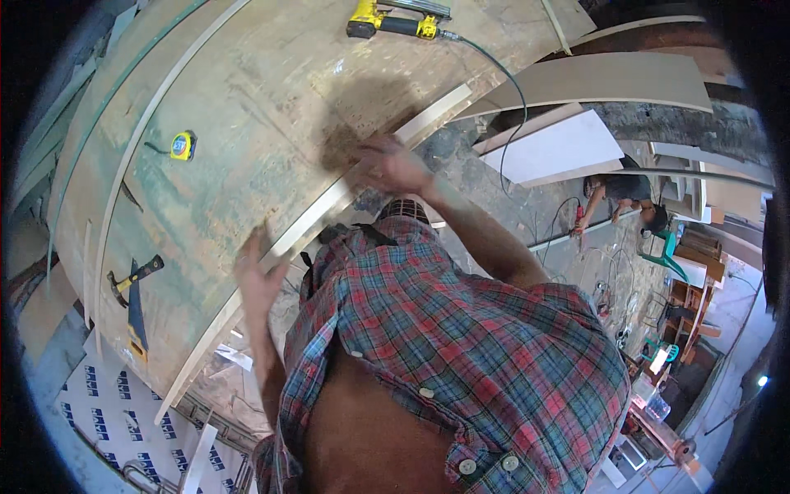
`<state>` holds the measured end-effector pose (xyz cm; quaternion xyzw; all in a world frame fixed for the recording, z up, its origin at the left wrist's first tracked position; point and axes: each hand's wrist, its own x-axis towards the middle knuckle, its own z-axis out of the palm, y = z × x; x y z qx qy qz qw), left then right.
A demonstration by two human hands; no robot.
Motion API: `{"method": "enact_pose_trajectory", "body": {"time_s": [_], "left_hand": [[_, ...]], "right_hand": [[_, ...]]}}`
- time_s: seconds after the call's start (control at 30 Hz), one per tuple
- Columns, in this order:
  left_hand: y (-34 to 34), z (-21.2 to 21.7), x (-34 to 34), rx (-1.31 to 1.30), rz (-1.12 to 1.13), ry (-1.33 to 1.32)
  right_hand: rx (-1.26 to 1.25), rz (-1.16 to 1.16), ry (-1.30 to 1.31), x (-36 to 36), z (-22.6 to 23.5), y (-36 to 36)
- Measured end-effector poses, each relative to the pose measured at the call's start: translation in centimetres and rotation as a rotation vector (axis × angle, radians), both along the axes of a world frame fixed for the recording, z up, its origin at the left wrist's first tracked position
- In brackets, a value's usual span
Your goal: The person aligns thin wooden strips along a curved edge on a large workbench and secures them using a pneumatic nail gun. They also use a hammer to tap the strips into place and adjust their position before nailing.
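Worn plywood tabletop [247, 165], a pale wooden strip [311, 219] along its near edge — left hand [262, 278] wide-fingered there, right hand [393, 165] bent over it, gripping or not I can't tell. Uneven pressure could tip it off.

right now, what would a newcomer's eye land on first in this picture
Probably the red-and-blue plaid shirt filling the lower middle. Next, the long, pale wooden strip along the near edge of the broad wooden worktable, with the blurred left hand and right hand at it. The yellow-and-black nail gun also stands out, lying on the worktable at the top of the view.
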<state>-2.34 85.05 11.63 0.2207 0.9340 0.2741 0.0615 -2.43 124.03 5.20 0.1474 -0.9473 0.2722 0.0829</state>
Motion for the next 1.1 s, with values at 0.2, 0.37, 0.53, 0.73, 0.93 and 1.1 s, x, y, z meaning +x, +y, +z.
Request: {"method": "enact_pose_trajectory", "body": {"time_s": [0.2, 0.37, 0.53, 0.73, 0.93, 1.1], "left_hand": [[20.1, -4.1, -4.0, 0.172, -0.255, 0.014], [32.8, -4.7, -6.7, -0.01, -0.322, 0.069], [38.3, -7.3, -8.9, -0.077, -0.365, 0.046], [41.6, -7.5, -9.4, -0.016, -0.351, 0.074], [42.2, -9.0, -9.5, 0.075, -0.317, 0.083], [41.7, -9.8, -9.0, 0.046, -0.324, 0.085]], "right_hand": [[-0.174, -0.617, 0.145, 1.3, -2.1, 18.5], [-0.276, -0.526, -0.165, -0.3, -2.0, 27.7], [-0.188, -0.4, -0.148, -1.1, -2.1, 29.2], [-0.248, -0.33, -0.21, -1.6, -3.2, 29.4], [-0.417, -0.288, -0.089, -2.1, -3.8, 30.0], [-0.409, -0.294, -0.218, -2.0, -3.7, 30.5]]}}
